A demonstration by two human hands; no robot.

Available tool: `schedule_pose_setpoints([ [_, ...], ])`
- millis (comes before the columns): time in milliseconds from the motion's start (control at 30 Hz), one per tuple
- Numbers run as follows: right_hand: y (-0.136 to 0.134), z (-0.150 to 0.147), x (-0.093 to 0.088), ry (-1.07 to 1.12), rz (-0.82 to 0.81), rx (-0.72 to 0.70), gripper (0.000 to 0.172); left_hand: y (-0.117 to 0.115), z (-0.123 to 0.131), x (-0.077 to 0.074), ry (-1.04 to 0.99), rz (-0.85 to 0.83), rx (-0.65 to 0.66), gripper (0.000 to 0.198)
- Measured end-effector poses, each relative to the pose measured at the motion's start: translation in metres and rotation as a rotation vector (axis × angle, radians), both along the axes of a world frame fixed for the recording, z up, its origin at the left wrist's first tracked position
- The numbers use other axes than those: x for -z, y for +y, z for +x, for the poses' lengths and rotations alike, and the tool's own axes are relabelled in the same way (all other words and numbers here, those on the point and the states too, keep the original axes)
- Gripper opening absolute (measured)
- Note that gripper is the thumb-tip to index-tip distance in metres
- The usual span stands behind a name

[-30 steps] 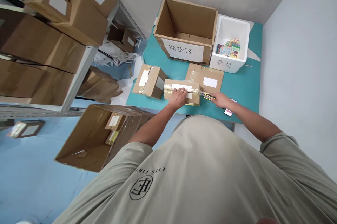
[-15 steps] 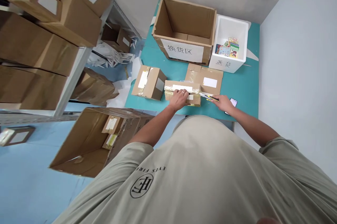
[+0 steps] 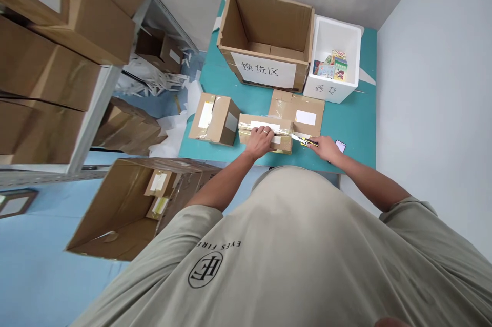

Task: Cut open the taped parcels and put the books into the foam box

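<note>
1. Two bare hands work at the near edge of a teal table (image 3: 357,122), whose top is smooth and matt.
2. The left hand (image 3: 261,141) lies palm down on a long, narrow cardboard parcel (image 3: 283,143), its fingers spread loosely over the top rather than closed around it. A ring shows on one finger.
3. That parcel lies flat near the table's front edge. It is brown, wrapped in glossy, wrinkled clear tape, and carries a white paper label on top.
4. The right hand (image 3: 327,148) is clenched around a slim yellow-and-black utility knife (image 3: 306,141). The blade end points left and meets the parcel's right end.
5. A dark, flat phone (image 3: 340,145) lies just beside the right hand on the table.
6. Behind the parcel and touching it lies a flat box (image 3: 303,107), a taped cardboard rectangle with a white label.
7. To the left, a small cube-like carton (image 3: 215,119) sits tilted at the table's corner.
8. At the back stands a big open carton (image 3: 267,35) of corrugated board with a printed white sheet on its front. Beside it, a white foam box (image 3: 326,90) holds colourful booklets.
9. On the blue floor, an open floor carton (image 3: 126,204) lies tipped on its side, with small parcels inside.
10. At the left, a metal shelf rack (image 3: 90,127) is stacked with plain brown boxes.
</note>
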State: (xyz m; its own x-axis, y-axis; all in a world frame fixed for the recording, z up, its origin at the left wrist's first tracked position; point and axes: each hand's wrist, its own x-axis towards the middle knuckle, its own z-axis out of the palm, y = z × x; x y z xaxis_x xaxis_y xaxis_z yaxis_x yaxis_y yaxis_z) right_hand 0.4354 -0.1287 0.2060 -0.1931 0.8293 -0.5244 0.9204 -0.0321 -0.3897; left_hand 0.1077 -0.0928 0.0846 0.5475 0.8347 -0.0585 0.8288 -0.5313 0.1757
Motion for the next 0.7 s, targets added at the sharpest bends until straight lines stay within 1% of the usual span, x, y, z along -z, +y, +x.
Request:
schedule_pose_setpoints([
  [133,-0.002,-0.004,-0.003,-0.038,0.016,-0.015,0.043,0.0,0.004,-0.001,-0.014,-0.02,-0.012,0.056],
  [267,-0.001,-0.013,-0.002,-0.066,0.014,0.008,0.042,-0.001,0.002,0.001,-0.034,-0.011,-0.017,0.055],
  [433,-0.012,-0.014,0.001,-0.008,0.002,0.052,0.042,0.003,-0.005,0.005,-0.08,0.012,-0.027,0.058],
  [567,-0.015,-0.013,0.004,0.027,0.005,0.104,0.04,0.004,-0.006,0.007,-0.156,0.005,0.015,0.059],
  [700,-0.009,-0.014,0.007,0.114,-0.056,0.138,0.043,0.005,-0.01,0.005,-0.154,0.001,0.073,0.051],
])
